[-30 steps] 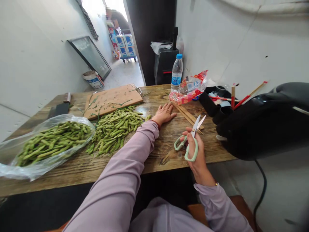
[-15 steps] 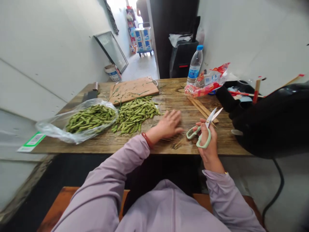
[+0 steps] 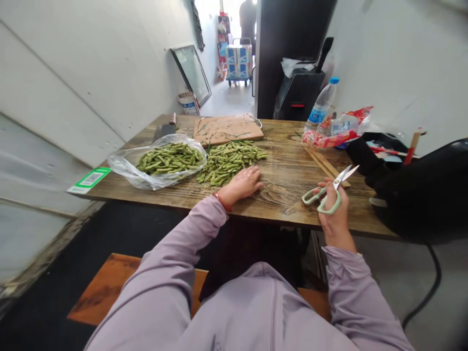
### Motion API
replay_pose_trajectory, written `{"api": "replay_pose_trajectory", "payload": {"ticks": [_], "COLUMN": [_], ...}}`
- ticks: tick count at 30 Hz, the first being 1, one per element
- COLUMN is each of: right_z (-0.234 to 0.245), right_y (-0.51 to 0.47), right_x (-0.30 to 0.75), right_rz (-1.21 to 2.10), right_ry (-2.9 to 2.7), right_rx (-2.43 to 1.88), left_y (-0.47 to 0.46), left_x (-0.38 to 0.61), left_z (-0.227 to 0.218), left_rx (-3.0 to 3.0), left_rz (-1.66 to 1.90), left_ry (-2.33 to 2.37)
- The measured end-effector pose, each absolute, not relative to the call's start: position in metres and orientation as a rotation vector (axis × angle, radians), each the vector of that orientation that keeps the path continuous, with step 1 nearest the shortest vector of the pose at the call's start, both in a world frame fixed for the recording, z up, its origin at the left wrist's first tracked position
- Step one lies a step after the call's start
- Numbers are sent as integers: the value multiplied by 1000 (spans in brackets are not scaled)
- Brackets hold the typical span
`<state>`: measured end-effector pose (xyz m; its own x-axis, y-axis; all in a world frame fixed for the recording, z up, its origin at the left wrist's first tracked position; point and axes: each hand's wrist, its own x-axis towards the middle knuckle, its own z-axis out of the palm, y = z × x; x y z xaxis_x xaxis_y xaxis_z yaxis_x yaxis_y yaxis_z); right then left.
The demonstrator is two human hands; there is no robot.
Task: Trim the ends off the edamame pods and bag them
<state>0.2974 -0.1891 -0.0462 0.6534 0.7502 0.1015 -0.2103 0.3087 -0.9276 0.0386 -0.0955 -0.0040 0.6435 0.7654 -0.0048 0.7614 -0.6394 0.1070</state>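
Note:
My left hand (image 3: 244, 183) lies palm down on the wooden table (image 3: 285, 168), fingers stretched out, at the near right edge of a heap of green edamame pods (image 3: 234, 160). Whether any pods are under it is hidden. My right hand (image 3: 335, 214) is closed around light green-handled scissors (image 3: 331, 195), held up near the table's front edge with the blades apart and pointing away to the right. Left of the heap lies a clear plastic bag (image 3: 153, 181) with more edamame pods (image 3: 170, 158) in it.
Behind the heap lies a cutting board (image 3: 228, 127) with green scraps. At right are wooden sticks (image 3: 323, 163), a water bottle (image 3: 321, 105), a red-and-clear wrapper (image 3: 340, 134) and a bulky black object (image 3: 431, 190). A person (image 3: 247, 19) stands beyond a loaded cart (image 3: 238, 61).
My left hand has moved left across the table, from the bare wood to the edge of the pod heap. My right hand still holds the scissors. The view has shifted left.

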Motion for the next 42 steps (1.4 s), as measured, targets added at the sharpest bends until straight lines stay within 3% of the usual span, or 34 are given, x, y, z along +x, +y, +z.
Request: {"api": "replay_pose_trajectory", "payload": {"ticks": [4,7,16,23,29,32,42], "right_z": [-48,-48,-52,-51,-49,-41,-29], "right_y": [-190,-191,-188,-188,-192,-184,-70], "right_x": [298,299,301,301,296,282,248], "right_rz": [674,671,631,627,675,852,1100], "right_ry": [-605,-618,-642,-658,-718,-795,-975], "right_rx": [-1100,-1115,-1126,-1137,-1184,-1261,-1365], "left_y": [-167,-193,-97,-105,-155,-147,-96], "left_x": [2,-43,-100,-84,-139,-151,-68], "left_z": [-11,-19,-22,6,-8,-25,-38], "left_rx": [2820,2786,2594,2509,2538,2546,2466], "left_rz": [136,140,248,729,511,372,245], "left_ry": [967,1000,1308,1411,1703,1780,1916]}}
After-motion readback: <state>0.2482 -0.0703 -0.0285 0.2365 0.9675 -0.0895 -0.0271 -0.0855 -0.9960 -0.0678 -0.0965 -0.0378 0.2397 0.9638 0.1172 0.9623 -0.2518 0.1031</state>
